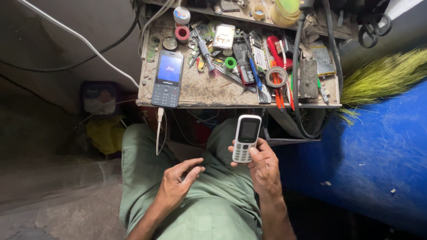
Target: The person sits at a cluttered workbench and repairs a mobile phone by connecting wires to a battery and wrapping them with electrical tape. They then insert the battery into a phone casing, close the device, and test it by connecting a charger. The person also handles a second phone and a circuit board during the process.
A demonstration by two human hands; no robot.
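Gripped upright in the right hand, thumb on its keypad, the white phone stands above the lap; left hand rests empty, fingers loosely curled, nearby on the thigh.

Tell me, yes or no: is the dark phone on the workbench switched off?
No, the dark keypad phone lying on the workbench has a lit blue screen, with a white cable at its bottom end.

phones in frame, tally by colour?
White keypad phone, held in the right hand: 1
Dark keypad phone with lit blue screen, on the workbench: 1
Total: 2
The left hand holds nothing and rests on the lap.
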